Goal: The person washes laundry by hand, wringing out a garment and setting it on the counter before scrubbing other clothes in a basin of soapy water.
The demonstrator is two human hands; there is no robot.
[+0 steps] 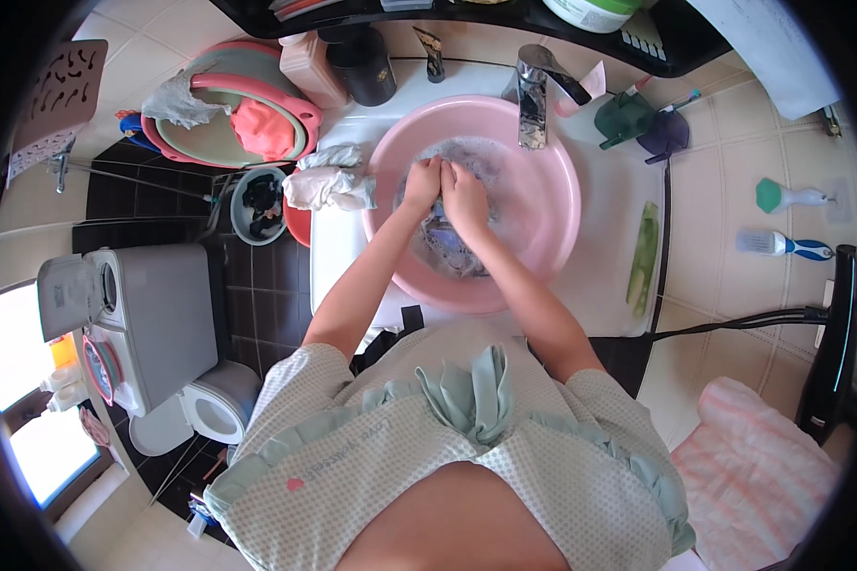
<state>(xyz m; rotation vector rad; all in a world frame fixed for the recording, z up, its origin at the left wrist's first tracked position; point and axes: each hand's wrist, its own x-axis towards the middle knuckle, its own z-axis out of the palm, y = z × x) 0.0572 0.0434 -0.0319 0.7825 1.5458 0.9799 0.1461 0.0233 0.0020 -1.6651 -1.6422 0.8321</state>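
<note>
My left hand (422, 185) and right hand (465, 198) pressed together, can't tell what's pinched | bluish cloth (440, 236): likely soft, water-heavy, soap-slick | grab bunched folds

The left hand (423, 184) and right hand (464, 197) meet, fingers curled, over a pink basin (566, 214) of sudsy water — what they may grip is hidden — with dark wet cloth (438, 238) just below. The basin stands on a white bench (605, 181), under a metal tap (532, 114). White cloths (328, 188) lie at the bench's left edge; a green, leaf-shaped piece (644, 257) lies on its right. Behind stand a black bottle (367, 71) and a dark green cup (621, 117).
</note>
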